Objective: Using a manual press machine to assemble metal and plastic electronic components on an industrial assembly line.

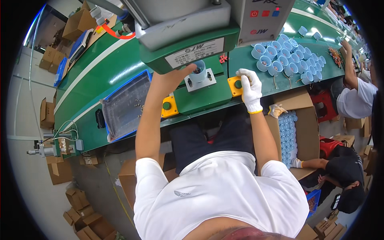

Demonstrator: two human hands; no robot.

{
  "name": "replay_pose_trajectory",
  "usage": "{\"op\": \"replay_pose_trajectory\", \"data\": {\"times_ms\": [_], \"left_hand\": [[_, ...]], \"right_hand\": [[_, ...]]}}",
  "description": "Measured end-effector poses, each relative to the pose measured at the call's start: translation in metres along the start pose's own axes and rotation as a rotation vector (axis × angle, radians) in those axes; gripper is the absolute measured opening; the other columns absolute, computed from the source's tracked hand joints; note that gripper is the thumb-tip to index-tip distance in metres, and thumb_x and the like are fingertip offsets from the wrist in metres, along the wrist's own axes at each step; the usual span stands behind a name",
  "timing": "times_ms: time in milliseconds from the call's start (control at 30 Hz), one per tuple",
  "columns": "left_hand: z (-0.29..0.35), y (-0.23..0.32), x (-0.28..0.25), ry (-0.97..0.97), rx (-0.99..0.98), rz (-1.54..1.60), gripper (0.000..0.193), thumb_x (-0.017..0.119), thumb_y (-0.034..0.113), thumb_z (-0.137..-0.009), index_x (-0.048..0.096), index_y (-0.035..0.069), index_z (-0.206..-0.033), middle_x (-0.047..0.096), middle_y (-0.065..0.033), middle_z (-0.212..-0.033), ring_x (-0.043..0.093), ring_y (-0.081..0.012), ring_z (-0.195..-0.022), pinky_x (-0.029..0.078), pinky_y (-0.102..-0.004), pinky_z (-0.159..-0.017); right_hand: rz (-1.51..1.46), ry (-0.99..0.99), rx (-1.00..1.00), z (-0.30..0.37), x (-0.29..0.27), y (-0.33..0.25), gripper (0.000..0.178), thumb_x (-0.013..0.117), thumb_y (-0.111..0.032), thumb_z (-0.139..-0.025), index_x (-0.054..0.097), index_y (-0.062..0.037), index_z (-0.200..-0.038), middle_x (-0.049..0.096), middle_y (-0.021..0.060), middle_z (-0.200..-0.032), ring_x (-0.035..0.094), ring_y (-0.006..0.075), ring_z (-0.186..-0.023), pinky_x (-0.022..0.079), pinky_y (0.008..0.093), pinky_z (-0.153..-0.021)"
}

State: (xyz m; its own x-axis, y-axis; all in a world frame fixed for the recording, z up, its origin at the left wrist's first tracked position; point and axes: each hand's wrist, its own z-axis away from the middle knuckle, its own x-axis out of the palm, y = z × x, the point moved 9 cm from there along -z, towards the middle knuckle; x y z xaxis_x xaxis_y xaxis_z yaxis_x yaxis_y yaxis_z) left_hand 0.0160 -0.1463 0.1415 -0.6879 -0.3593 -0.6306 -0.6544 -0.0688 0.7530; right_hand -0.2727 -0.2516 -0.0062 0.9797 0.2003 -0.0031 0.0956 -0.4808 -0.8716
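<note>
My bare left hand (pixel 173 81) reaches under the green head of a bench press (pixel 190 50). One digit touches the rim of a light blue plastic cup (pixel 197 75); the other fingers are hidden. Inside the cup, something small and dark shows. The cup stands upright on a metal fixture plate (pixel 201 85) below the press head. My right hand (pixel 251 90), in a white knit glove, rests at a yellow button box (pixel 235 86) with its fingers curled round the edge, close to the green button. A second yellow button box (pixel 169 107) sits below my left wrist.
Many light blue cups (pixel 276 68) crowd the bench at right. A blue-edged tray (pixel 126 106) with small metal parts lies at left. Beside my right arm is a carton (pixel 306 132) with stacked blue cups. Co-workers (pixel 354 98) sit at right; a control box (pixel 262 22) hangs above.
</note>
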Motion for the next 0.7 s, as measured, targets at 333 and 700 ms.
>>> {"op": "replay_pose_trajectory", "data": {"times_ms": [333, 700], "left_hand": [[-0.022, -0.003, 0.022, -0.186, 0.109, -0.158, 0.030, 0.090, 0.031, -0.088, 0.086, 0.006, -0.104, 0.078, -0.0059, -0.092, 0.067, -0.0181, -0.082, 0.057, -0.0369, -0.079], [0.062, -0.045, -0.013, 0.118, 0.100, 0.035, 0.027, 0.087, 0.011, -0.093, 0.081, 0.002, -0.118, 0.081, -0.0137, -0.113, 0.075, -0.0249, -0.094, 0.061, -0.0380, -0.087]], "right_hand": [[0.017, -0.013, -0.002, 0.001, -0.001, 0.000, 0.021, 0.064, -0.002, -0.106, 0.074, 0.0029, -0.123, 0.077, 0.0136, -0.114, 0.076, 0.0228, -0.106, 0.059, 0.0353, -0.097], [0.296, -0.018, -0.347, 0.006, -0.004, -0.045, 0.018, 0.063, -0.003, -0.100, 0.076, 0.0025, -0.111, 0.078, 0.0183, -0.118, 0.074, 0.0339, -0.116, 0.056, 0.0436, -0.105]]}}
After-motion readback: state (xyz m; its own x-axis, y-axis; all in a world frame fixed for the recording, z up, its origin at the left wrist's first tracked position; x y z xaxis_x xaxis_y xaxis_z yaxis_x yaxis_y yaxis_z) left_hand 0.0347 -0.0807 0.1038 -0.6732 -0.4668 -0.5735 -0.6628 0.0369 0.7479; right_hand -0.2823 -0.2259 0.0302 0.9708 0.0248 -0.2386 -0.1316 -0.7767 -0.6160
